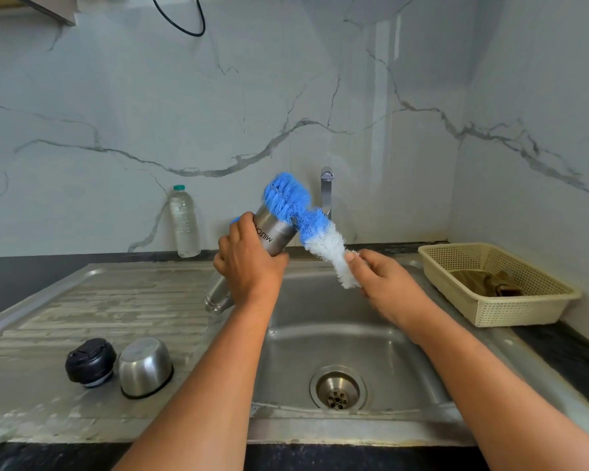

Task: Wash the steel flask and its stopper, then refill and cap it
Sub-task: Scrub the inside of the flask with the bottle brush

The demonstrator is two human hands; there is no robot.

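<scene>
Left hand (249, 266) gripping the flask (273, 232), right hand (385, 283) pinching the brush (312, 227), scrubbing was underway (stopper (90, 363), refill, capping seemingly left).

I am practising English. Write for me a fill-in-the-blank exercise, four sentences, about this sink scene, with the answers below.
1. The steel flask is gripped by the ___ hand.
2. The right hand holds a brush with white and ___ bristles.
3. The stopper on the drainboard, beside the steel cup, is ___.
4. The cream basket sits to the ___ of the sink.
Answers: left, blue, black, right.
</scene>
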